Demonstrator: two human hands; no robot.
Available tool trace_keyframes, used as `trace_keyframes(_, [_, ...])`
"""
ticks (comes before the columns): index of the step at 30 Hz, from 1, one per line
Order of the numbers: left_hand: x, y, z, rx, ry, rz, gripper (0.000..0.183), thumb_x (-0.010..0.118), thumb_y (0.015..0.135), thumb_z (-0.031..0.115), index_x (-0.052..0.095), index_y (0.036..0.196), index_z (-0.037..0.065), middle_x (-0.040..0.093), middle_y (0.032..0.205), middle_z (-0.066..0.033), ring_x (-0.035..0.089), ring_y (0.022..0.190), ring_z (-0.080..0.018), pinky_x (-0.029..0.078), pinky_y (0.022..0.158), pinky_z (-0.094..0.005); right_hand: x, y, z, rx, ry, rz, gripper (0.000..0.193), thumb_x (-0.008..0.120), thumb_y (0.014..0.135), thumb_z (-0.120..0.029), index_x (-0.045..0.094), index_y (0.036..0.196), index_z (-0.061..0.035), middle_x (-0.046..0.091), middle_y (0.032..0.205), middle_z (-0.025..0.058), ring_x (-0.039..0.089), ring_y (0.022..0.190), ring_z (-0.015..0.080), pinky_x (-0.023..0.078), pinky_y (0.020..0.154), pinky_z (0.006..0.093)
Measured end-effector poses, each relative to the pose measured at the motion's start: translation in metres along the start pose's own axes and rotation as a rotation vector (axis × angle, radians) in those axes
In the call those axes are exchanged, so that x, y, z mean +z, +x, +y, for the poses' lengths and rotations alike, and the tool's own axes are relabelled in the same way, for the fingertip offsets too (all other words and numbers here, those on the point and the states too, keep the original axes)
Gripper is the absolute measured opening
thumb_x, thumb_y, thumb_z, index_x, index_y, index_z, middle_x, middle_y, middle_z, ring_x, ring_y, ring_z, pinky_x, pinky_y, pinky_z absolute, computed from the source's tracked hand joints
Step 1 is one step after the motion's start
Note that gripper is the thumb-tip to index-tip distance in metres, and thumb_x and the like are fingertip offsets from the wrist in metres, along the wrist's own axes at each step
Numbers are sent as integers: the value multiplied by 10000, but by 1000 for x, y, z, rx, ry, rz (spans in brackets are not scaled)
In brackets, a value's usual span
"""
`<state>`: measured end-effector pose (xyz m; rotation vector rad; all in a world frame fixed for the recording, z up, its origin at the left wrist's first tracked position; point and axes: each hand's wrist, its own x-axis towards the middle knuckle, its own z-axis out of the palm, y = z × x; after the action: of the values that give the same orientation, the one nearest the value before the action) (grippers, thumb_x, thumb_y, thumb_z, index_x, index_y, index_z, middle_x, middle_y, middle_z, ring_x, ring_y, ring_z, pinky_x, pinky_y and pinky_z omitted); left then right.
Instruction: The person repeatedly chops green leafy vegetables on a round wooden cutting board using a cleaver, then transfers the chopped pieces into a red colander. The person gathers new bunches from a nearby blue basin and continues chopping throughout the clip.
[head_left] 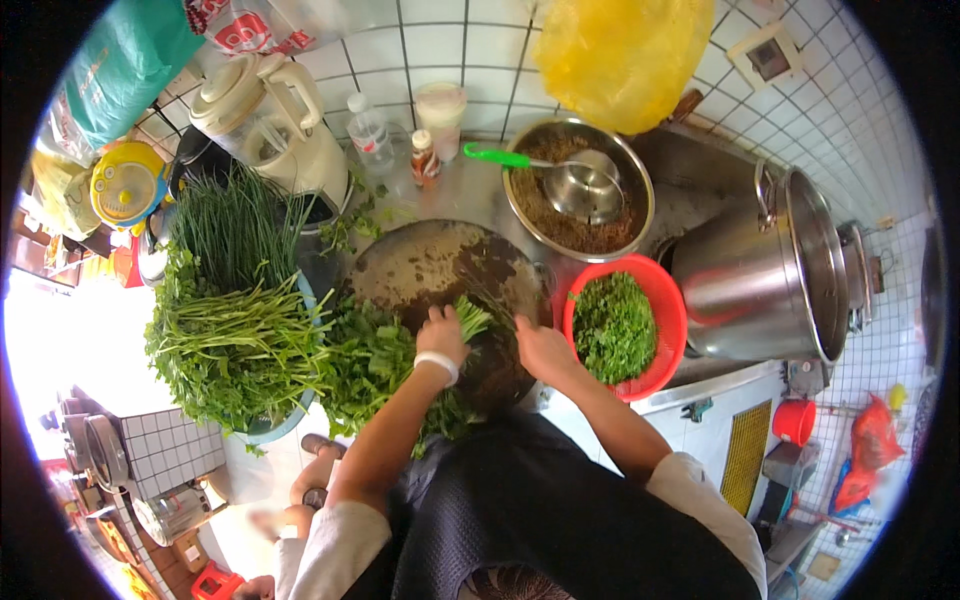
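The left hand (441, 338) has a snug grip on greens (474, 318), likely steadying them against the board (405, 262); the right hand (545, 352) curls, its hold unclear.

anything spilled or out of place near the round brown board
Loose green sprigs lie strewn between the board and the cream plastic blender, looking stray, apart from the leafy green bunches heaped in the pale blue tub.

Left of the tan, dark-blotched board (400, 268), herbs (235, 340) were green and their tub (272, 434) pale blue. Right of the board, a basket (673, 338) was red; beyond the board, white tiles (434, 52) had dark lines.
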<state>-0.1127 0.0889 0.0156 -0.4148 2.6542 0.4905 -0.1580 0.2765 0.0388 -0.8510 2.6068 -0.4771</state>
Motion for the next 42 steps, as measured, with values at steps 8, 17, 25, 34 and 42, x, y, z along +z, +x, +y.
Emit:
trace_keyframes(8, [-3,11,12,8,55,-7,713,803,661,344,408,1146,1,460,1130,-173,503,1080,-349,485,845,-401,9,-3,-4,50,-51,-37,158,459,857,-67,417,991,4,611,737,238,609,674,428,482,578,521])
trace_keyframes(17, [-8,24,16,-48,118,-208,728,753,716,410,356,1185,20,453,1147,-167,486,1100,-325,455,880,-402,-41,-20,-22,-6,-107,-88,145,464,869,-82,390,965,-3,595,680,240,600,629,427,470,558,521])
trace_keyframes(25, [1,20,15,-46,119,-98,835,792,648,455,375,1222,15,472,1178,-167,483,1109,-325,405,914,-436,22,17,-10,-14,-100,1,170,486,880,-100,390,961,14,590,641,260,588,594,441,456,549,541])
trace_keyframes(34, [-2,5,2,-62,214,-130,786,720,708,518,384,1198,2,500,1138,-176,486,1108,-329,380,924,-418,-36,-18,-28,-2,-160,-142,199,460,849,-59,382,1018,12,603,643,237,615,615,418,483,548,514])
trace_keyframes(42, [2,4,-1,-10,129,-41,728,743,692,483,407,1147,24,532,1101,-165,538,1045,-329,413,890,-418,26,12,-15,7,-136,-46,202,464,823,-37,383,1003,6,604,664,267,609,629,440,474,566,543])
